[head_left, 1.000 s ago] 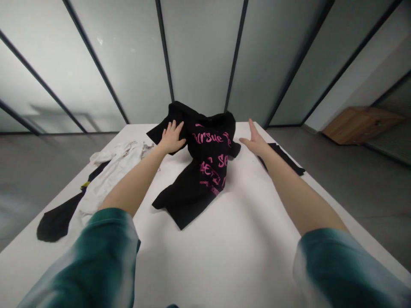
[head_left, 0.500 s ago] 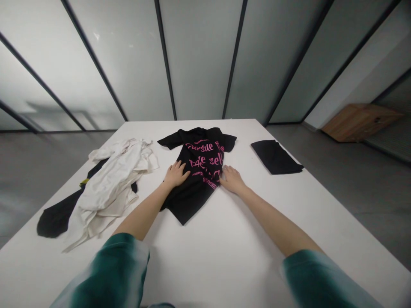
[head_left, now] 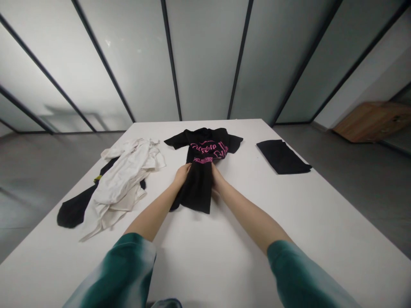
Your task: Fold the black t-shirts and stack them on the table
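The head camera looks forward and down across the white table [head_left: 205, 252] below.

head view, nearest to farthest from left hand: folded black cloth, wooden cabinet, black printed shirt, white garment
1. Black printed shirt, against the left hand
2. White garment, to its left
3. Folded black cloth, right side of table
4. Wooden cabinet, beyond the table, far right

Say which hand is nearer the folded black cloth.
Right. The right hand, touching the pink-lettered black T-shirt, is left of the folded black cloth; the left hand is farther left, on the shirt's left side.
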### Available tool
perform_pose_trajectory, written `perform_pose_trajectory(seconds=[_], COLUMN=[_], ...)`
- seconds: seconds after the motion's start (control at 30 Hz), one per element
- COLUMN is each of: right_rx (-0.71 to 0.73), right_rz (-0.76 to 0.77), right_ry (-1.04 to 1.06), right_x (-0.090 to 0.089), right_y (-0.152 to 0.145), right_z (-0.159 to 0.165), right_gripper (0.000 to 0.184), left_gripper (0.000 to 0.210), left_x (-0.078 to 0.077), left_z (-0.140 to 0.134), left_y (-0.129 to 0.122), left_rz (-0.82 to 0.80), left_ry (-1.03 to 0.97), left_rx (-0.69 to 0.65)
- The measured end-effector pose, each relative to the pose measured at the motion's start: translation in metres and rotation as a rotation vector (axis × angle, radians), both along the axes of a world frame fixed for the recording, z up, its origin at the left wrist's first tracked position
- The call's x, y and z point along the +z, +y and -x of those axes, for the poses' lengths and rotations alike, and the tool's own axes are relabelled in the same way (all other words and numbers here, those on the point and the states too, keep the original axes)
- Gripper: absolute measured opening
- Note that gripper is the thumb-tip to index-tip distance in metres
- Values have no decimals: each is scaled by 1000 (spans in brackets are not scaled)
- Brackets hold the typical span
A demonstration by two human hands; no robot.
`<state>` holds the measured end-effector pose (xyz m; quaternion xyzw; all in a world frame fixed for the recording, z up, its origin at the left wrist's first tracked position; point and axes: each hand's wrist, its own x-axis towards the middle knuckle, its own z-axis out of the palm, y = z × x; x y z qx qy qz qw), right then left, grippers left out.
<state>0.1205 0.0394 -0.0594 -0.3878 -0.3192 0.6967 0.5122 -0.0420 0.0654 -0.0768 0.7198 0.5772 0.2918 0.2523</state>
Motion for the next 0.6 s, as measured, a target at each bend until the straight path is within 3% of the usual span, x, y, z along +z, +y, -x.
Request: perform_pose_trajectory(seconds=[0.1,0.17,0.27,0.4,0.53,0.6], right_rx=[-32,-70,-114,-176,-286,-427], right_rz=[151,126,36,26,7,-82], right_ry=[-8,-48,-135,-259,-317,-272], right_x=[6,5,-1,-3,12,20], right_y=[-1,-5,-17,-36,-46,-44], right_z=[-11,-28,-62,-107,-151,-175], right_gripper=[20,13,15,20,28,28], left_gripper=[41,39,36,36,36,33], left_x=[6,9,12,19,31,38], left_z=[11,20,35,54,73,80], left_y=[2,4,7,11,15,14], left_rz=[25,-4,-43,-49,-14,2], left_ry=[-39,-14,37,175,378,472], left_rx=[33,77,112,174,102,85])
